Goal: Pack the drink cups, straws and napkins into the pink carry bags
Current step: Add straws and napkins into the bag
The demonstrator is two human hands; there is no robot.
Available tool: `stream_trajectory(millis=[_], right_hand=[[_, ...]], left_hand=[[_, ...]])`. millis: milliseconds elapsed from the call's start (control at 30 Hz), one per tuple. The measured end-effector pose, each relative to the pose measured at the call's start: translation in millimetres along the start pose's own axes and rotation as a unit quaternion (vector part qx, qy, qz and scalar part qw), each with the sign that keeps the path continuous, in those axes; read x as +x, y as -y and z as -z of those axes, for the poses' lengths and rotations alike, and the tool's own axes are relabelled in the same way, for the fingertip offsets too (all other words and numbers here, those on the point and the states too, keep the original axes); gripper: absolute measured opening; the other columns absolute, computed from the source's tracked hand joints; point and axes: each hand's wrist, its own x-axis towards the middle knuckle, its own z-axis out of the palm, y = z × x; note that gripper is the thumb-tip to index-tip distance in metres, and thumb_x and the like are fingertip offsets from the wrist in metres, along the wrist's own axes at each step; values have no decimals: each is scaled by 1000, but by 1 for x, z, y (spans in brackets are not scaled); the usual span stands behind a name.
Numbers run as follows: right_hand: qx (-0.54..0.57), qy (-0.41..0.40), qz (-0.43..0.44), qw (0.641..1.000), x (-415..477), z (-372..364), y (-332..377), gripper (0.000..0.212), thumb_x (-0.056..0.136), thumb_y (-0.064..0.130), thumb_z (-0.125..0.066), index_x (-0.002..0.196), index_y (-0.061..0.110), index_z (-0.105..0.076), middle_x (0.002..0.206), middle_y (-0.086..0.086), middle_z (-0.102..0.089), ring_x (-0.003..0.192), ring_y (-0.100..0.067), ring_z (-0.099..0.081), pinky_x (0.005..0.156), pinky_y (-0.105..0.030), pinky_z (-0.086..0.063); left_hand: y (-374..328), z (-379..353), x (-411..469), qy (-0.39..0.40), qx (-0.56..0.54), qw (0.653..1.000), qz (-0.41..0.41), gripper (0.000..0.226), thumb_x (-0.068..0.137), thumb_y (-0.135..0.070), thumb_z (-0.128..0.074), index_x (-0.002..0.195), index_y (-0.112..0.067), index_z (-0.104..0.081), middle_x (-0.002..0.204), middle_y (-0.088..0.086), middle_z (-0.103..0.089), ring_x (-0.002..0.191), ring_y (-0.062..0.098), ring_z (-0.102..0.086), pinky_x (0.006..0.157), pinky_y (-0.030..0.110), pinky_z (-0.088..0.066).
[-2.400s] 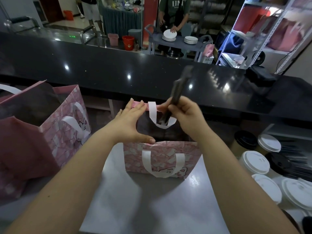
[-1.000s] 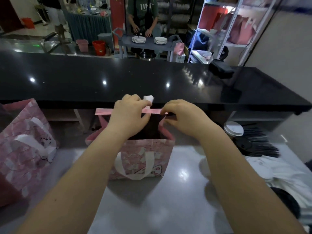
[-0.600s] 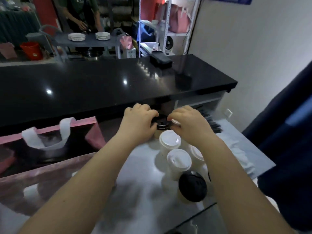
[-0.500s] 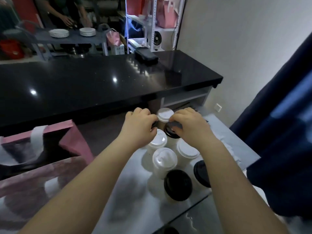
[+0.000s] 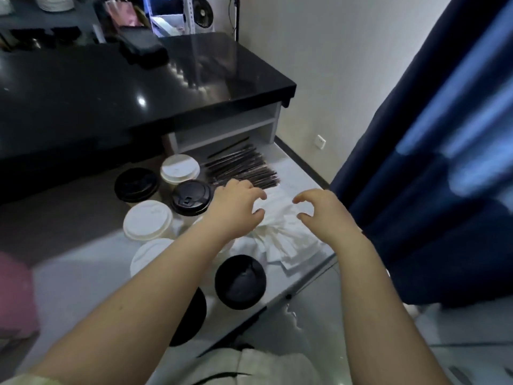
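Several lidded drink cups stand on the grey table: a black-lidded cup (image 5: 191, 197), a white-lidded cup (image 5: 148, 220) and another black-lidded cup (image 5: 240, 282) nearer me. A pile of white napkins (image 5: 280, 237) lies to their right, with a bundle of black straws (image 5: 241, 168) behind it. My left hand (image 5: 236, 207) and my right hand (image 5: 323, 211) hover just over the napkins with fingers loosely curved, holding nothing. Only a blurred pink corner of a carry bag (image 5: 14, 295) shows at the far left.
The black counter (image 5: 116, 87) rises behind the table, with a dark device (image 5: 141, 48) on it and an open shelf (image 5: 222, 132) below. A dark blue curtain (image 5: 433, 176) hangs at the right. The table edge (image 5: 302, 287) runs just right of the napkins.
My view swung right, away from the pink bag. Both hands left the bag's rim, passed over the cups and now hover above the napkins.
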Motion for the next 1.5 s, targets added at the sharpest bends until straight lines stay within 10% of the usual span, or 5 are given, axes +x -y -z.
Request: stream_trajectory(millis=[567,833,1167,1500], right_hand=[[6,56,72,996,74,-50,-45,60,80,37,-74,134,26,-51,138,3,-44,130,-20,-33,101,-34,-32],[-109,223,92,964,87,-72,-35,95,68,66,-72,147,30,-32,146,2,-40,141,-27,-23,115,-52,-16],[-3,157,87,984,85,-73,-43,33,87,41,-59,117,28,-64,116,1,-59,113,-24,-48,94,-40,-39],[-53,157,111,980,79,-82,-37,30,85,24,-53,113,22,-63,105,0,-59,102,-25,-49,77,-37,-36]], left_hand=[[-13,-54,46,91,45,991,82,43,90,-34,-56,133,-35,-51,128,-5,-54,123,24,-40,96,43,-33],[-7,-51,53,77,54,991,97,48,89,-30,-57,135,-36,-49,132,-6,-52,126,23,-39,98,41,-32],[-7,-59,53,88,35,992,89,44,90,-32,-55,134,-35,-50,133,-7,-52,127,22,-38,104,43,-30],[-6,-55,53,79,33,992,95,44,91,-33,-56,134,-36,-50,134,-7,-51,129,21,-36,103,42,-29]])
